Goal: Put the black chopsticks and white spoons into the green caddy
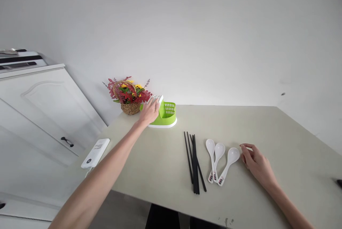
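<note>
Against a plain pale wall [192, 36] stands a light greenish-grey table [248, 123]. On its far side is a green holder [160, 122] with white base. Left hand [150, 111] touches its white upper part [160, 99], the fingers lying over it; whether they pinch it, I cannot tell. Just behind, to the left, is a basket of flowers [130, 107]. Nearer lie black chopsticks [196, 172] in a loose bunch, and beside them three white spoons [219, 149]. Right hand [256, 161] rests close to the rightmost spoon, its fingers loosely bent, holding nothing. At the left edge lies a white device [96, 153], beside a white cupboard [45, 115]. Its print, and the stickers on the spoon handles, are too small to read.
</note>
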Demonstrator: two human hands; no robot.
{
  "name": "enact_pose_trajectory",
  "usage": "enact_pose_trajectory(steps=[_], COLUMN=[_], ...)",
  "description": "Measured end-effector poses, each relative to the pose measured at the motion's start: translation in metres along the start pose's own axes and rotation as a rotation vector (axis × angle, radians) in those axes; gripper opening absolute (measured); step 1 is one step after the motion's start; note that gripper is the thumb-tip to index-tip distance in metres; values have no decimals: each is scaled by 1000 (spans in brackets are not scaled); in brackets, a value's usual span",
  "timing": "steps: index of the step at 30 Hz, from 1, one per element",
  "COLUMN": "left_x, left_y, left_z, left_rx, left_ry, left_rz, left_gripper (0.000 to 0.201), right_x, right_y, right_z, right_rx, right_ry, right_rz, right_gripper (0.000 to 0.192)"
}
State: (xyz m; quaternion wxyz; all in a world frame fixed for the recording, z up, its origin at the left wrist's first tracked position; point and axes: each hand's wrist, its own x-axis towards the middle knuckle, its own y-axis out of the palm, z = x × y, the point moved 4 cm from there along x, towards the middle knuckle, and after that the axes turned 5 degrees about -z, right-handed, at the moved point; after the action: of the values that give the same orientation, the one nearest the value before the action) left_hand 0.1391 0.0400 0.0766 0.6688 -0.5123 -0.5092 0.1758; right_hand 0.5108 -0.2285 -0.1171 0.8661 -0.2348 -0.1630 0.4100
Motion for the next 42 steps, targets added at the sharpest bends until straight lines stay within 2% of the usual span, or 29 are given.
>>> enact_pose_trajectory(steps=[4,11,15,18,24,25,27,29,31,32,34,37,39,42], left_x=[8,24,25,21,9,6,-1,-13,-33,-46,-75,-121,-146,-168], left_y=[11,32,36,35,22,18,9,5,10,16,29,39,38,34], left_z=[-51,-154,-195,-213,-221,-220,-211,-195,-175,-166,-153,-146,-150,-163], left_rx=[-124,-265,-288,-259,-269,-286,-326,-363,-362,-343,-274,-158,-100,-50], left_ry=[-15,121,192,224,299,318,312,212,55,-13,-92,-140,-145,-113], left_rz=[79,254,308,301,311,266,99,-72,-114,-68,107,330,403,427], left_gripper=[59,64,64,63,59,57,52,45,35,29,20,32,38,43], right_x=[0,1,1,1,2,2,2,2,2,2,1,1,1,-1], right_y=[0,-1,-2,-2,-2,-2,-2,-3,-3,-3,-3,-3,-3,-4], right_z=[2,2,3,3,2,2,2,2,2,2,2,2,2,3], right_rx=[9,18,37,43,52,54,58,62,65,65,63,59,56,50], right_ry=[-20,0,-12,-20,-34,-35,-34,-31,-30,-30,-32,-39,-45,-51], right_rz=[-11,-14,-18,-24,-35,-36,-37,-38,-37,-36,-35,-36,-38,-45], right_gripper=[46,45,45,46,49,49,48,46,44,43,44,45,44,43])
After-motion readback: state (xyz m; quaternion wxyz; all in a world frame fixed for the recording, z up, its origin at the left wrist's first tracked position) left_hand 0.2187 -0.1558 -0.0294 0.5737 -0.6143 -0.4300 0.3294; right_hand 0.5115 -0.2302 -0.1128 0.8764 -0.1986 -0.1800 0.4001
